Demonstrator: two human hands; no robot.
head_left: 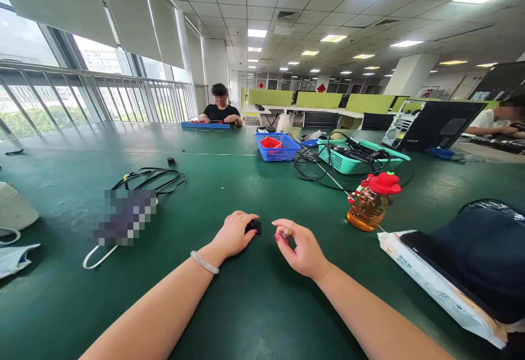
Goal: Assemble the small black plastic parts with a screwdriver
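Observation:
My left hand [234, 233], with a pale bangle at the wrist, is closed over a small black block-like object [256, 226] on the green tabletop. Part of that object is hidden under the fingers, and its kind is unclear. To its right, my right hand [303, 248] pinches a small slim cylinder with a gold-coloured end [287, 232] between thumb and fingers. The rest of the cylinder is covered by the hand. A short gap separates the two hands, both low over the table [262, 305].
At right stand a red-lidded bottle [369, 207] and a wipes pack [435, 278] under dark items. Farther back are a blue basket [276, 152], a green basket [348, 167] of cables and a black panel [443, 125]. A pixelated corded item [127, 218] lies left. Two people sit beyond.

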